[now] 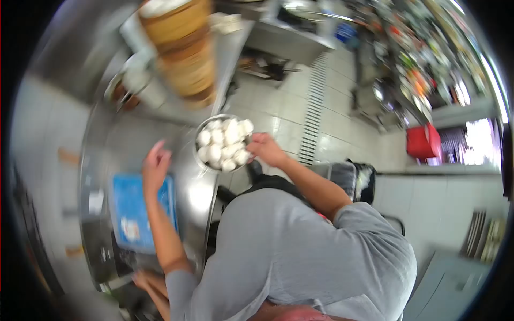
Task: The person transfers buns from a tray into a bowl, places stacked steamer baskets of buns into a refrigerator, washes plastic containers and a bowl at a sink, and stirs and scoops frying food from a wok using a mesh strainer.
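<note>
Steel bowl (202,163): likely stiff, slick | white pieces (217,147): probably soft, bruisable | right hand (265,150): gripping bowl's right side; left side suits steadying | left hand (156,161): empty, loosely parted

The right hand (262,146) is gripping with a curled hold, and the right forearm (315,185) is slanting back and outward from that grip. Well to the left of the grip, the left hand (155,165) is hanging loose, its fingers (158,152) partly bending, while the left forearm (161,227) is running back behind it.
</note>
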A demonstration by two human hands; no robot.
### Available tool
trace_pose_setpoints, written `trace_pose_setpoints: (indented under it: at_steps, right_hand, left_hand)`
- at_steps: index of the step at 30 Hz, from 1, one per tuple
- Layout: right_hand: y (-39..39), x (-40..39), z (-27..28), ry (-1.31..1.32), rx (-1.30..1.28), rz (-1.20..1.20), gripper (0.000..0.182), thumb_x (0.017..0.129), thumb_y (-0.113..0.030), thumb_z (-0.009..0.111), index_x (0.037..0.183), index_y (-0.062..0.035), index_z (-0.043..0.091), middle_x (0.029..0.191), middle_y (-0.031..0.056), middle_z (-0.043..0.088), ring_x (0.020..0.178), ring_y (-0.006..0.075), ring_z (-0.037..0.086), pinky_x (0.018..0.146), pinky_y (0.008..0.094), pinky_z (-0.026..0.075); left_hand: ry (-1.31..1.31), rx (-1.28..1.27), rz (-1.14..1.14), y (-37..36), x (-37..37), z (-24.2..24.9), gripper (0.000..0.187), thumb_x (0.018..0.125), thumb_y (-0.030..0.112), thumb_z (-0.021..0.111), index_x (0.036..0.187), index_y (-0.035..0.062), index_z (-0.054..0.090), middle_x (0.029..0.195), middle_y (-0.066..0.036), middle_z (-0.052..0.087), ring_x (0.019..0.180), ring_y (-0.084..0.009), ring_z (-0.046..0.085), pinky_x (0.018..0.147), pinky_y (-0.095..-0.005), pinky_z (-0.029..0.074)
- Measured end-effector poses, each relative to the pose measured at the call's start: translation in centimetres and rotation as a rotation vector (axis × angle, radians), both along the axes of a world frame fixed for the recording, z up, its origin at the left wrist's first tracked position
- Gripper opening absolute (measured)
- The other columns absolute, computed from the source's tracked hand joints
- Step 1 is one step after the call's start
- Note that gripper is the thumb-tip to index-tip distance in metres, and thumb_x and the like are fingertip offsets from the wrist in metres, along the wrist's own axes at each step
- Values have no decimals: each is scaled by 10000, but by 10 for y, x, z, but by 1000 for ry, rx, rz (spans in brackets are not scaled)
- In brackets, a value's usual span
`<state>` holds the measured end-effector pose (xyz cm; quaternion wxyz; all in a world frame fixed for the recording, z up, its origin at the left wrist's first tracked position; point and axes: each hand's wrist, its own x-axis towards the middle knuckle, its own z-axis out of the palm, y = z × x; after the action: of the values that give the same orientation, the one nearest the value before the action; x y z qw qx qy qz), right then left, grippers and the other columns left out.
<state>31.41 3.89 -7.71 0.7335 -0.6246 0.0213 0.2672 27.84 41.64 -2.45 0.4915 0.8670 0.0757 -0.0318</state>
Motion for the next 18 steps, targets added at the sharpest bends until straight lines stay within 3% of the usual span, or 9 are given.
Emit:
trace_pose_setpoints:
  at_steps: [2,5,10,15,16,18]
  right_hand:
    - [-49,5,12,54,41,-82,153,833,-31,584,926,53,672,860,104,699,706,162,665,617,336,604]
    - [-133,5,25,-4,-64,-264,99,840,-48,587,823,43,622,757,96,655,652,169,668,561,319,561]
    - [-285,2,29,-59,-250,-537,139,836,-69,592,755,40,565,672,107,613,580,176,664,500,322,523]
    - [-459,9,-7,-56,-283,-833,165,830,-70,599,728,48,546,650,106,604,570,185,673,492,326,529]
    - [-494,8,-12,-51,-267,-897,170,828,-70,603,723,49,542,650,106,603,571,184,673,496,328,534]
    - [-562,10,-16,-38,-268,-994,171,819,-66,615,717,50,542,644,108,603,576,175,664,510,336,550]
  left_hand:
    - [23,-44,-62,-46,19,5,448,935,112,650,1362,8,563,834,-18,652,696,-80,560,631,-243,475]
    - [106,-153,-174,-132,60,19,454,927,87,649,1363,-3,562,851,-18,658,709,-70,564,642,-237,482]
    - [79,-57,-478,-303,143,40,477,923,61,646,1383,-4,540,920,-42,663,759,-84,596,698,-236,507]
    - [100,-79,-664,-481,233,32,493,926,45,638,1398,-17,513,947,-57,665,774,-88,607,703,-233,509]
    - [98,12,-695,-518,245,37,503,928,53,636,1407,-18,499,940,-60,668,764,-87,604,670,-226,498]
    - [129,-21,-675,-575,273,22,498,909,76,652,1379,-33,528,910,-47,662,761,-73,570,715,-229,491]
